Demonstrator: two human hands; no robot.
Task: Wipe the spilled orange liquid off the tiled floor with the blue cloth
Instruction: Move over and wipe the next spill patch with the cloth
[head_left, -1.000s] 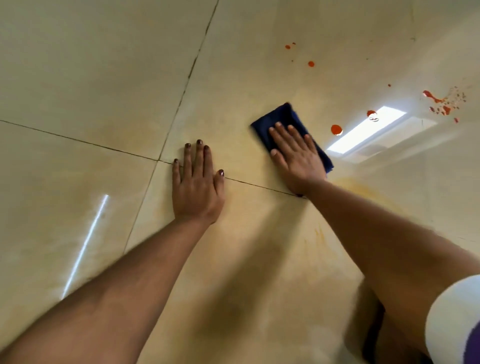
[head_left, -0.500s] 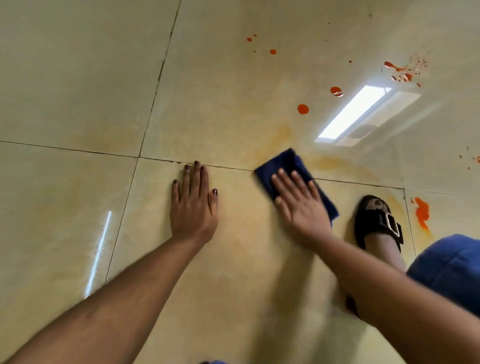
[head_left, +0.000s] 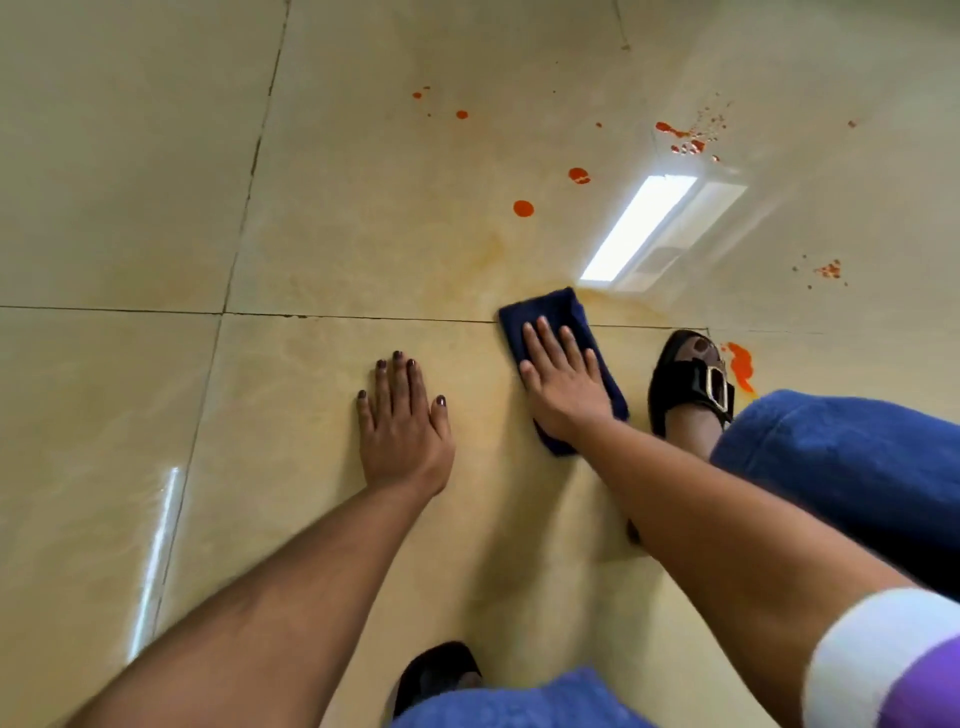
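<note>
Right hand (head_left: 563, 387) flat, fingers spread, pressing blue cloth (head_left: 563, 325) on floor (head_left: 130, 156) by the tile seam, prob for even pressure. Left hand (head_left: 402, 423) flat w/ straight fingers, bracing. Orange drops (head_left: 523, 208) remain beyond the cloth.

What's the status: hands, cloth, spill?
Right hand flat on blue cloth; left hand braced on floor. Orange drops unwiped ahead. Sandal beside cloth.

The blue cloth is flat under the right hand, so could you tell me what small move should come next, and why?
Probably push the blue cloth forward with the right hand toward the nearest orange drop: that drop lies unwiped just beyond the cloth's far edge.
</note>
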